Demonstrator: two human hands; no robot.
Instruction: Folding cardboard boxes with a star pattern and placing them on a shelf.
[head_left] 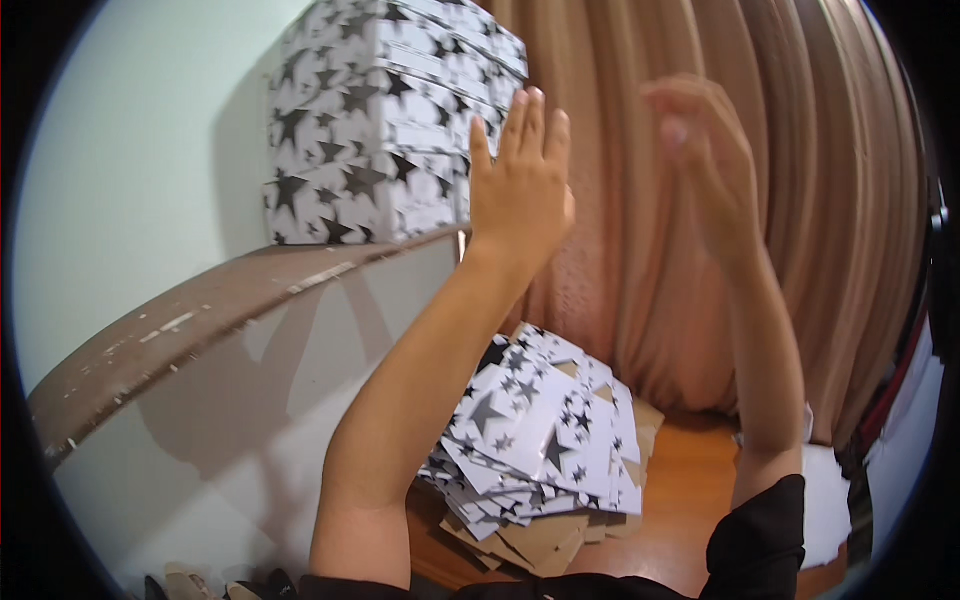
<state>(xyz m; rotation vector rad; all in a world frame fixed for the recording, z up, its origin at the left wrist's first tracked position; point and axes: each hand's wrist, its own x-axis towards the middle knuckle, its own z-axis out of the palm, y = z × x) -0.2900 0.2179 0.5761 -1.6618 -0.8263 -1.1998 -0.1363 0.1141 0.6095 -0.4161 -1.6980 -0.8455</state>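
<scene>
My left hand (522,190) is raised with its fingers stretched out, empty, in front of the right side of a stack of white boxes (340,130) printed with black and grey stars. Whether it touches the stack I cannot tell. Up to the right, before the curtain, my right hand (712,155) hangs in the air, its fingers slightly bent and apart from the thumb, with nothing visible in it. Below and between my arms lies an untidy pile of flat star-printed cardboard pieces (545,425), some showing brown undersides.
The stack stands on a brown ledge (190,320) with chipped paint, along a pale wall (140,150). A brown curtain (615,230) hangs behind my hands. The pile rests on an orange-brown wooden table (690,480). Something white (825,505) lies at its right. Shoes (190,583) show at lower left.
</scene>
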